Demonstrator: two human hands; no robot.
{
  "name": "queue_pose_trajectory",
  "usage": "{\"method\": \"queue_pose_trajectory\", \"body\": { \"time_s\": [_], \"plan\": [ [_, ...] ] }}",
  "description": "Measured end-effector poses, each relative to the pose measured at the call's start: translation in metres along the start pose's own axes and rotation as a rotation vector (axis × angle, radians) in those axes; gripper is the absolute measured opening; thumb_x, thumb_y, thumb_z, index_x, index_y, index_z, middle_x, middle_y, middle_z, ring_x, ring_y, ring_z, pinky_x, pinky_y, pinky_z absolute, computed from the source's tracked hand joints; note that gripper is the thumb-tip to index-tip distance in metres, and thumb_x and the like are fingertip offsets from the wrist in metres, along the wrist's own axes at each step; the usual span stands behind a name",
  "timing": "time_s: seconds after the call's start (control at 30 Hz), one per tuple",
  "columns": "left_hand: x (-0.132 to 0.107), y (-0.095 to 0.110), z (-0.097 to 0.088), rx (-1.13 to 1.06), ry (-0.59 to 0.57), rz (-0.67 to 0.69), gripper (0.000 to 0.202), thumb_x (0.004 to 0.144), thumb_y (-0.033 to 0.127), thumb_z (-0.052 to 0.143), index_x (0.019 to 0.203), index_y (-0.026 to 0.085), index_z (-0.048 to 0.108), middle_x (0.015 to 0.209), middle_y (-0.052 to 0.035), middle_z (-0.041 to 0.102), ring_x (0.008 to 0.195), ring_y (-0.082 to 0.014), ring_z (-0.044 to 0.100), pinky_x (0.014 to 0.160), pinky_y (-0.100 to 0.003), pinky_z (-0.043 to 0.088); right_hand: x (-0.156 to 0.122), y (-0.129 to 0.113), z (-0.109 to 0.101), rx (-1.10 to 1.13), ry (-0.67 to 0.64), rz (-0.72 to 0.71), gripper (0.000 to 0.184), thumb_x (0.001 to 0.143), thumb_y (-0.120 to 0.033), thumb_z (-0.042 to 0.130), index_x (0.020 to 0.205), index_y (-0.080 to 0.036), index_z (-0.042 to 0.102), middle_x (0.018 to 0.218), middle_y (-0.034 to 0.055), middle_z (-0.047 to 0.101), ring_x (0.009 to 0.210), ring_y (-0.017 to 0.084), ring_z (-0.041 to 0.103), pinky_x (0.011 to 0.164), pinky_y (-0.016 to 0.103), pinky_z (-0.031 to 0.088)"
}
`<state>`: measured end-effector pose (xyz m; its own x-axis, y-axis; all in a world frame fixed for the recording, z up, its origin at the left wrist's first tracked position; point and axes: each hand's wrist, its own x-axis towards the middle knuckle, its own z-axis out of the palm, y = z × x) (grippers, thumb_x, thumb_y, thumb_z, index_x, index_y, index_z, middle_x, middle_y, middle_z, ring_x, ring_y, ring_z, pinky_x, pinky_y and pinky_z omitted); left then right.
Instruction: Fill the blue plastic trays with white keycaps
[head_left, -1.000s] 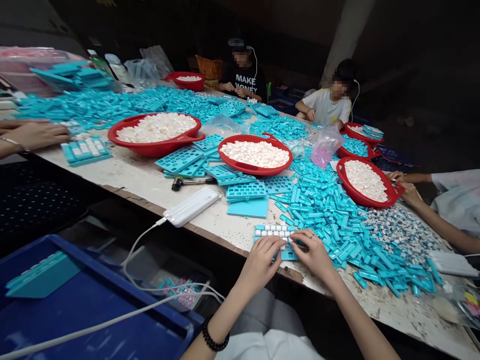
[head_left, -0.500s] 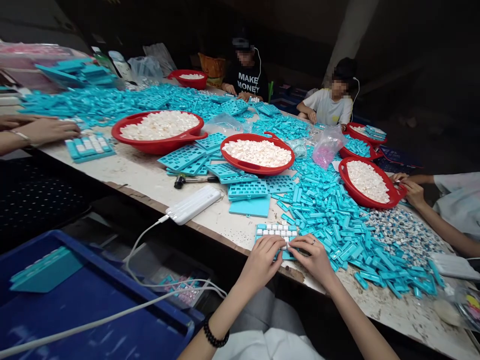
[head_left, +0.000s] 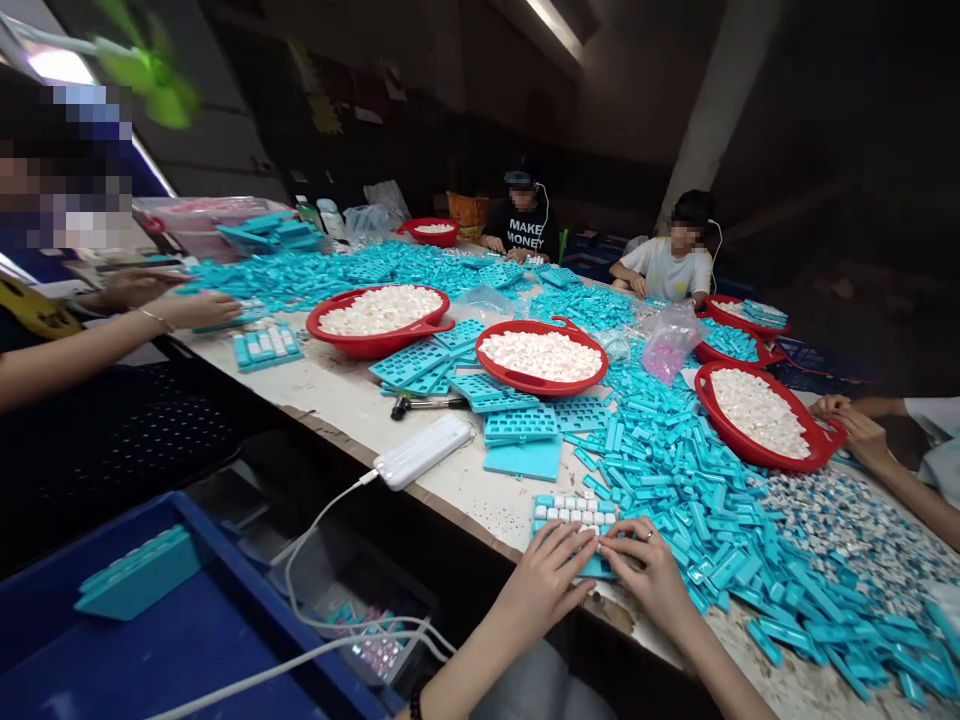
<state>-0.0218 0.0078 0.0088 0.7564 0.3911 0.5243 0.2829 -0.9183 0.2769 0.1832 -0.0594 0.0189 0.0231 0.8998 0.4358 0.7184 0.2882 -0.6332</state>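
A turquoise keycap tray (head_left: 574, 530) filled with white keycaps lies at the near edge of the work table (head_left: 330, 400), partly under both of the person's hands. The left hand (head_left: 544, 580) and right hand (head_left: 649, 575) are side by side over its lower half. The left fingers (head_left: 559, 550) and right fingers (head_left: 619, 545) are spread and curved down onto the tray, their tips among the keycaps (whether they have hold of any single cap is hidden). A ring (head_left: 649, 535) sits on the right hand.

Just right of the tray spreads a heap of loose turquoise plastic strips (head_left: 705, 500), with a pile of mixed grey-and-white keycaps (head_left: 840, 530) beyond it. To the upper left are stacked slotted trays (head_left: 521, 425) on a flat turquoise board (head_left: 523, 460), then a small hammer (head_left: 420, 403) and a white power bank (head_left: 424, 452) with its cable hanging over the edge into a blue crate (head_left: 225, 600). Red basins of white keycaps (head_left: 541, 357) stand farther along, beside a pink-filled plastic bag (head_left: 670, 343). Co-workers sit around the table: one at the left with both hands (head_left: 172, 312) near another filled tray (head_left: 266, 348), two at the far end, and one at the right with hands (head_left: 855, 425) by a red basin (head_left: 757, 415).
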Motion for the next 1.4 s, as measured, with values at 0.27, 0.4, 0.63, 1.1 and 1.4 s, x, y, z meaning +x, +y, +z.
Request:
{"method": "queue_pose_trajectory", "body": {
  "time_s": [0.27, 0.4, 0.63, 1.1, 1.4],
  "plan": [
    [0.003, 0.000, -0.005, -0.020, -0.047, 0.001, 0.044, 0.100, 0.026, 0.054, 0.144, 0.022, 0.048, 0.136, -0.0086, 0.065, 0.127, -0.0286, 0.059, 0.107, -0.053, 0.048, 0.018, 0.006, -0.002, 0.182, -0.085, 0.188, 0.040, 0.088, -0.060, 0.065, 0.082, -0.024, 0.081, 0.085, 0.0086, 0.069, 0.084, 0.025, 0.067, 0.079, 0.040, 0.054],
    [0.005, 0.002, -0.007, -0.001, -0.066, 0.003, 0.046, 0.098, 0.024, 0.057, 0.143, 0.020, 0.048, 0.137, -0.0078, 0.064, 0.126, -0.0300, 0.059, 0.105, -0.054, 0.049, 0.022, 0.008, -0.007, 0.214, -0.114, 0.207, 0.044, 0.083, -0.066, 0.067, 0.082, -0.024, 0.082, 0.082, 0.0075, 0.068, 0.081, 0.024, 0.068, 0.076, 0.038, 0.054],
    [0.005, -0.001, -0.009, -0.041, -0.085, -0.004, 0.044, 0.102, 0.029, 0.051, 0.146, 0.027, 0.047, 0.138, -0.0080, 0.064, 0.126, -0.0284, 0.059, 0.106, -0.053, 0.047, 0.020, 0.006, -0.005, 0.239, -0.119, 0.218, 0.042, 0.084, -0.063, 0.069, 0.081, -0.023, 0.082, 0.078, 0.0072, 0.070, 0.073, 0.022, 0.068, 0.065, 0.033, 0.054],
    [0.006, -0.006, -0.012, -0.018, -0.130, 0.042, 0.042, 0.104, 0.033, 0.045, 0.144, 0.023, 0.048, 0.135, -0.0088, 0.066, 0.128, -0.0280, 0.058, 0.105, -0.049, 0.045, -0.020, -0.001, 0.016, 0.063, 0.090, -0.017, 0.029, 0.103, -0.037, 0.050, 0.116, -0.029, 0.074, 0.085, 0.0058, 0.067, 0.079, 0.022, 0.068, 0.073, 0.034, 0.058],
    [0.004, -0.004, -0.003, 0.072, -0.074, 0.080, 0.037, 0.105, 0.028, 0.044, 0.140, 0.019, 0.052, 0.133, -0.0079, 0.068, 0.127, -0.0267, 0.059, 0.105, -0.048, 0.043, -0.030, 0.004, 0.017, -0.201, 0.079, -0.178, 0.042, 0.104, -0.020, 0.042, 0.142, -0.031, 0.056, 0.093, 0.0067, 0.068, 0.085, 0.023, 0.068, 0.076, 0.036, 0.060]
  ]
}}
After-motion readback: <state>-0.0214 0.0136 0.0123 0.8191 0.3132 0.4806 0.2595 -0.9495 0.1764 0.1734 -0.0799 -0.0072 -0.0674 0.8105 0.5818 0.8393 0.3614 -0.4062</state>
